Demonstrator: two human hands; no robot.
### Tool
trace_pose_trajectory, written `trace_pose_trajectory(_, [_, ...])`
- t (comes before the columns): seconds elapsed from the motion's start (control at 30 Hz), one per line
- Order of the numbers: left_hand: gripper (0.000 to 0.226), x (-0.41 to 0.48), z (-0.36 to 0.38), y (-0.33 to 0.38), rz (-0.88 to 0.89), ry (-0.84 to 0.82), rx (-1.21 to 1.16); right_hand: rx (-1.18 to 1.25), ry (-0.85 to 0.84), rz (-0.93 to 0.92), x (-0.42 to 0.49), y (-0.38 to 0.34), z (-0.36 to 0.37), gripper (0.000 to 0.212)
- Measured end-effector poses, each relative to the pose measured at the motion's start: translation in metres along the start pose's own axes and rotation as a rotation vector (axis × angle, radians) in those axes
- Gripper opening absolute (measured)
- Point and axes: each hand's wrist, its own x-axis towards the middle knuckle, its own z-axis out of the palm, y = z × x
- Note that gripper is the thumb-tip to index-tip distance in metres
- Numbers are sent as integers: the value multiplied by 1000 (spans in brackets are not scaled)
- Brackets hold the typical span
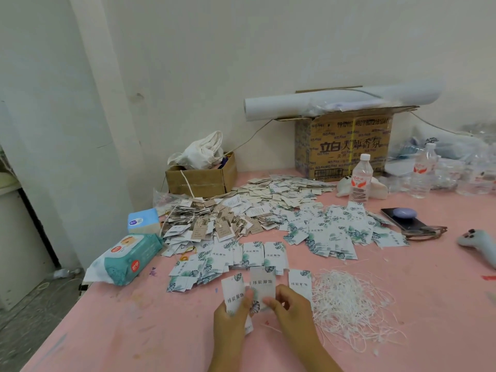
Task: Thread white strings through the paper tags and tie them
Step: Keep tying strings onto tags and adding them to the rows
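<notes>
Two tags (pixel 234 294) held, box (pixel 346 146) marked 立白

Pink table (pixel 161 331), surface scuffed and flecked with paint.

Near edge, right of centre: loose heap of white strings (pixel 349 307). Beyond it, leaf-print tags (pixel 330 232) in a wide spread, with overlapping rows of the same to the left.

Mid-table, left: pile of brown tags (pixel 214 224), strung. Behind it, a scatter of beige tags (pixel 281 189) reaches the big box (pixel 346 146) at the wall. Small box (pixel 198 178) stands at back left.

Left edge: wipes pack (pixel 131 259), tissue pack (pixel 142 220) just behind it.

Right side: two bottles (pixel 361 178) upright, phone (pixel 402 218) with glasses (pixel 424 233) just beside it, grey toy (pixel 480 245) at the far right.
</notes>
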Motion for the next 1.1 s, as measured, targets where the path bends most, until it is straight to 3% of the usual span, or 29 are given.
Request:
trace_pose_trajectory(0.17, [10,-6,2,1,23,-114,-13,-332,-194,-176,-2,-6,5,40])
trace_pose_trajectory(0.3, [18,-7,3,3,51,-141,-36,-594,-57,-265,-6,-12,3,18])
trace_pose_trajectory(0.37, [19,-8,2,5,50,-134,-57,-613,63,-259,-10,-14,0,4])
trace_pose_trajectory(0.47, [23,-10,2,6,35,-108,-43,-597,139,-185,-13,-14,-9,13])
trace_pose_trajectory(0.53, [29,-10,2,5,31,-66,-39,-673,-10,-138,-13,-7,-17,18])
trace_pose_trajectory(0.67, [31,-10,1,5,38,-63,-62,-874,-304,-124,-18,-1,-23,56])
trace_pose_trajectory(0.87, [20,-9,0,3,94,-118,-16,-778,-294,-46,-7,-5,-21,22])
trace_pose_trajectory(1.0, [13,-7,-1,2,127,-141,42,-856,-313,-71,1,-11,-16,21])
trace_pose_trajectory(1.1, [10,-6,0,0,179,-129,110,-930,-235,-199,-2,-14,-11,29])
